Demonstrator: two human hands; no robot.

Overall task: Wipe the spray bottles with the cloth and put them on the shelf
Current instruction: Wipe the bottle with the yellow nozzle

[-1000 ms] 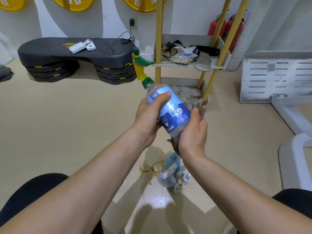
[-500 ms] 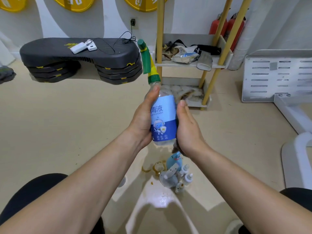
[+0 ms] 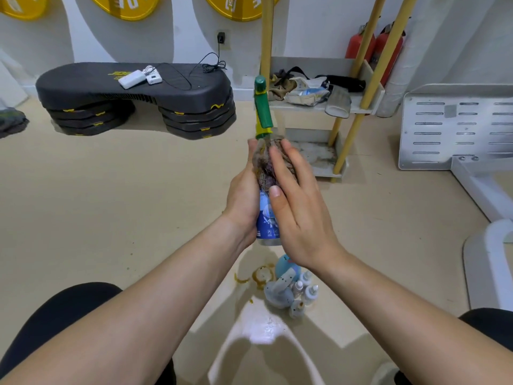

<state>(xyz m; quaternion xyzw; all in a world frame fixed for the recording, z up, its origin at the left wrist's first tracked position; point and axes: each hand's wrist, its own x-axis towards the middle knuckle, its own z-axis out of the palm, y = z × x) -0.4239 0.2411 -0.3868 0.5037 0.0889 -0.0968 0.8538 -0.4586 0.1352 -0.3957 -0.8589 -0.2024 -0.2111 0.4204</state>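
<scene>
Compared with half a second ago, the frayed brownish cloth (image 3: 263,165) is sitting higher on the upright, blue-labelled clear plastic spray bottle (image 3: 267,218) at frame centre, hiding its upper label. The left hand (image 3: 241,195) is gripping the bottle; the right hand (image 3: 299,218), fingers straight, is pressing the cloth against it.

Colours check
Spray bottle (image 3: 266,215): blue label, green-yellow head above left hand (image 3: 242,195). Cloth (image 3: 263,165) under right hand (image 3: 301,218): mottled brown-grey. Shelf (image 3: 359,108) beyond: white, yellow poles.
</scene>
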